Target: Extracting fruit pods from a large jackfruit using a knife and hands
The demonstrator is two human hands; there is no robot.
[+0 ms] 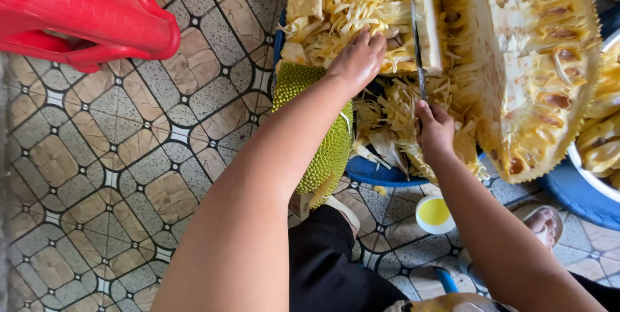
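I see right hand (434, 126) closed around handle of thin steel knife (417, 47), blade up in the pale core | left hand (357, 61) pressing flat, open, on the cut yellow jackfruit half (336, 2) over blue plastic basin (378, 173) | step, I judge: cutting core free | next needs steady pressure, fingers away from blade.

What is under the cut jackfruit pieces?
A blue basin shows beneath the jackfruit pieces, with pale fibrous scraps heaped in it. Its bottom is covered by fruit and scraps.
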